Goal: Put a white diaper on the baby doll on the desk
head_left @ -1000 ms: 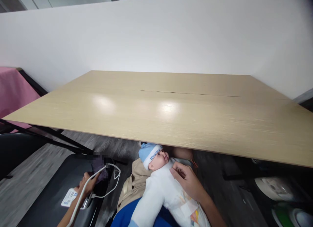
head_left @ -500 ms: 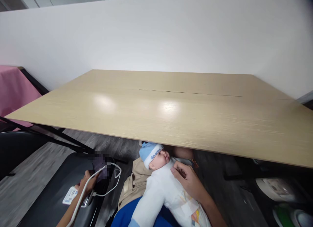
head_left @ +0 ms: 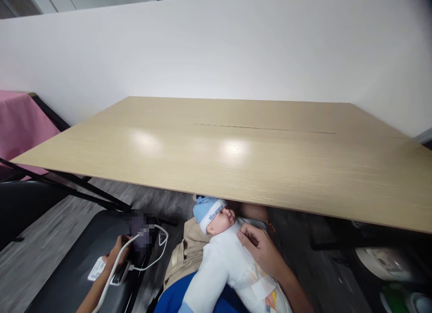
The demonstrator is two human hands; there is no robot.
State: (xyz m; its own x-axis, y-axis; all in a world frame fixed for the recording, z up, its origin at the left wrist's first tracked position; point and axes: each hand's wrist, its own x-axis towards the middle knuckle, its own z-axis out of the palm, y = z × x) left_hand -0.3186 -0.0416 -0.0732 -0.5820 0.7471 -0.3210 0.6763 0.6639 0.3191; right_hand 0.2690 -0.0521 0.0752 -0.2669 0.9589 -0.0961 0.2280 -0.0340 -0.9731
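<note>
White-clothed, the doll [head_left: 219,259] lies on my lap [head_left: 175,270], posed as a second ago. My right hand [head_left: 258,245] curls against its chest, unmoved; whether it pinches cloth I cannot tell. My left hand [head_left: 119,252] bends near a blurred object [head_left: 139,230] over the black chair [head_left: 74,263], grip unclear. Under the table [head_left: 202,160], a pale rounded item [head_left: 378,264] shows, contents indistinct.

The cap [head_left: 208,214] is blue and white, the doll [head_left: 224,257] white-clothed — the tabletop [head_left: 216,155] tan.
</note>
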